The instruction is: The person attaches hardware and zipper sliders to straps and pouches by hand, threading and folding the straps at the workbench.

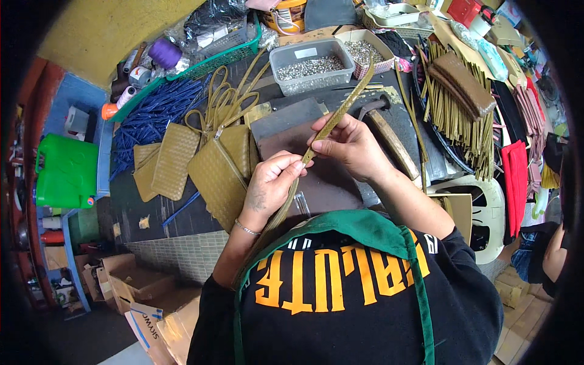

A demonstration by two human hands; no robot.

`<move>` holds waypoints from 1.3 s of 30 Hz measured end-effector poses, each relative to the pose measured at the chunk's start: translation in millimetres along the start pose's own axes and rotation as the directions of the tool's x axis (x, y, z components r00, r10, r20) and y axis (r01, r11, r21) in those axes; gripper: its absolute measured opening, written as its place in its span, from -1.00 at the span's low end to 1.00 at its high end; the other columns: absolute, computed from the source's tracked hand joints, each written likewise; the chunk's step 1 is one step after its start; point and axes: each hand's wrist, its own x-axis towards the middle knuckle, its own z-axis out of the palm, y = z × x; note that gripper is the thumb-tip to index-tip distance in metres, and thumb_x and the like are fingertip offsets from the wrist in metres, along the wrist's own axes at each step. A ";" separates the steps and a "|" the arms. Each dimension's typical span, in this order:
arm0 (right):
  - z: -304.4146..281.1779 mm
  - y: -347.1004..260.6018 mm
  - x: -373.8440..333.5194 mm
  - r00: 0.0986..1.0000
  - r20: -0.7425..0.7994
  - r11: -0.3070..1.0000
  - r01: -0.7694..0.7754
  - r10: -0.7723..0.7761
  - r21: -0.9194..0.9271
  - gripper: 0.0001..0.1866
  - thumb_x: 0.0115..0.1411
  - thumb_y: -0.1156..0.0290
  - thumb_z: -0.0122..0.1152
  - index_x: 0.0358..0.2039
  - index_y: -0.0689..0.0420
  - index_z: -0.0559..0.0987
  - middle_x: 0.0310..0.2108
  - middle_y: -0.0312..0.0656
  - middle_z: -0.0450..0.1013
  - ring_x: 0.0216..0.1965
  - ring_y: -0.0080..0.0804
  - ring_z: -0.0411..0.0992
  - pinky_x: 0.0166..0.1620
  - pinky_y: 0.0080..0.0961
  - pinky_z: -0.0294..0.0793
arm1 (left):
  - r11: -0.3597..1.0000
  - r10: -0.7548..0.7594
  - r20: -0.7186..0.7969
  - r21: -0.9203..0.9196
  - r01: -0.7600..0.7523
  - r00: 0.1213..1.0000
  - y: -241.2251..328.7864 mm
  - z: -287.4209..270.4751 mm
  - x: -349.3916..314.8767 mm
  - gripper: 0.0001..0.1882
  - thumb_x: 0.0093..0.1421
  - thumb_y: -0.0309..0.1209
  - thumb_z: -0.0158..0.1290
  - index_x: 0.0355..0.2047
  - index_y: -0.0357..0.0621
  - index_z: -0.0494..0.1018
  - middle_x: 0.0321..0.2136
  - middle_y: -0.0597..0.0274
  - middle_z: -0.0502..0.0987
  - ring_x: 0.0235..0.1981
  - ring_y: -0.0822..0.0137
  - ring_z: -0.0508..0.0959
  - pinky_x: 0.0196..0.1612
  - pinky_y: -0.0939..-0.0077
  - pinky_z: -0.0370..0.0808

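Note:
A long olive-brown strap [345, 108] runs through both my hands above the table. My left hand [272, 182] pinches it between thumb and fingers, at a spot where small holes show. Just above, my right hand [351, 146] grips the same strap; its free end points up and away. Below my left hand the strap trails along my left forearm toward my apron. Beneath my hands lies a dark brown slab [331, 188]. A hammer with a wooden handle [395, 145] rests right of my right hand. Olive woven pouches [220, 161] lie left of my left hand.
Clear tubs of small metal pieces [311, 73] stand at the back, before a green basket [243, 55] of supplies. Blue strips [161, 118] are heaped at left. Olive strips and a brown woven piece [460, 85] fill a tray at right, near a white plastic chair [491, 207].

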 end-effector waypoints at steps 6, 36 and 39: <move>1.1 2.0 0.9 0.999 -0.043 0.996 0.007 -0.011 -0.092 -0.74 -0.07 0.62 0.12 -0.31 0.22 0.36 -0.49 -0.24 0.39 -0.46 -0.58 0.38 -0.35 -0.67 0.39 | 0.997 -0.028 -0.083 -0.075 0.022 0.996 3.9 4.5 -0.3 -0.85 0.10 -0.51 -0.14 -0.41 -0.36 0.37 -0.50 0.27 0.40 -0.45 0.52 0.40 -0.36 0.69 0.34; 29.4 -11.7 20.3 0.993 -0.004 0.991 -0.119 0.119 0.057 -0.89 -0.01 0.53 0.08 -0.43 0.24 0.41 -0.53 -0.24 0.40 -0.53 -0.57 0.40 -0.41 -0.71 0.41 | 0.796 -0.184 -0.134 -0.601 0.068 0.974 -0.6 -21.0 -4.1 -0.87 0.06 -0.43 -0.12 -0.44 -0.26 0.34 -0.55 0.27 0.39 -0.49 0.49 0.41 -0.42 0.75 0.29; 26.5 -7.2 18.1 0.998 0.016 0.997 0.064 -0.063 -0.053 -0.89 -0.04 0.51 0.12 -0.47 0.24 0.41 -0.59 -0.32 0.37 -0.57 -0.67 0.34 -0.47 -0.77 0.34 | 0.853 -0.204 -0.180 -0.515 0.085 0.962 6.5 -17.9 -7.1 -0.88 0.08 -0.46 -0.11 -0.40 -0.26 0.35 -0.53 0.28 0.41 -0.49 0.52 0.41 -0.44 0.77 0.29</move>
